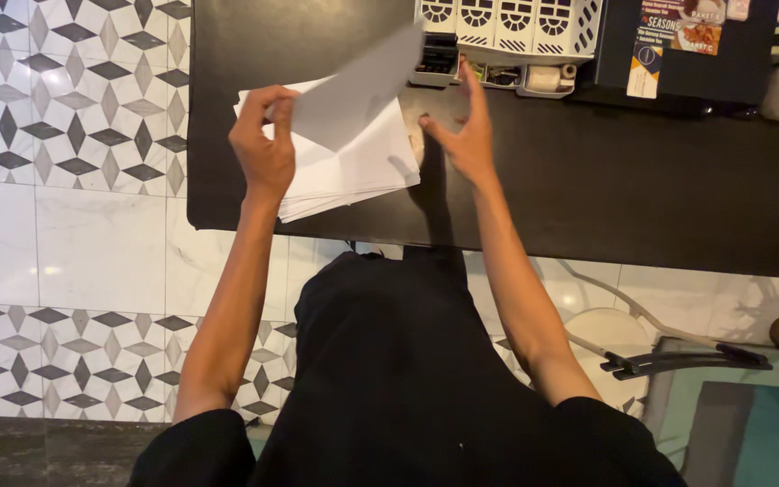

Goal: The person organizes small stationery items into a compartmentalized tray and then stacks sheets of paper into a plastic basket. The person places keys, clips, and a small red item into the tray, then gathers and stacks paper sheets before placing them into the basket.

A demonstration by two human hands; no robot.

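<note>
Black desktop [588,180] carries a white paper stack [362,171]; left hand [263,149] pinches one raised sheet [358,86] at its corner, lifting it clear, while right hand [463,135], fingers spread, hovers beside the stack.

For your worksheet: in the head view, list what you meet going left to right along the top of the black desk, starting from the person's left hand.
Left hand → lifted grey sheet over the white paper stack → right hand → roll of tape → dark printed box.
</note>
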